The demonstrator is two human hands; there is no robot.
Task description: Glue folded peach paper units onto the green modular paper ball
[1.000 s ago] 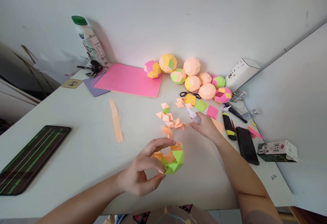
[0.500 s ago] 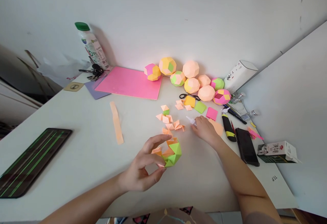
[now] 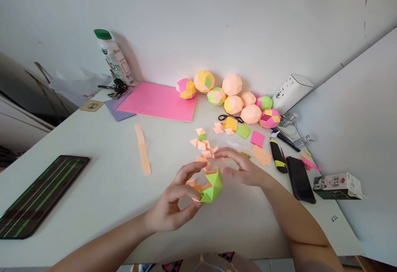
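Between the thumb and fingers of my left hand (image 3: 178,197) is a partly built folded-paper ball (image 3: 214,189), green outside with peach and orange pieces and an open side. My right hand (image 3: 243,168) is beside it on the right, fingers apart and stretched out, with no object visible in it. Its fingertips are by the small folded peach paper pieces (image 3: 206,154) scattered on the table; whether they touch one I cannot tell. Behind the right hand lies a glue bottle (image 3: 237,148) with a pale nozzle, partly hidden by the fingers.
Several finished paper balls (image 3: 232,85) sit against the wall, near black scissors (image 3: 222,117) and square paper stacks (image 3: 243,130). On the right are a cutter (image 3: 278,156), a phone (image 3: 300,179) and a milk carton (image 3: 338,186). A pink sheet (image 3: 158,101) lies at back left.
My right hand has let go of the glue bottle, which stays on the table, and has moved left toward the paper ball. The left hand holds its place, with the ball turned slightly.
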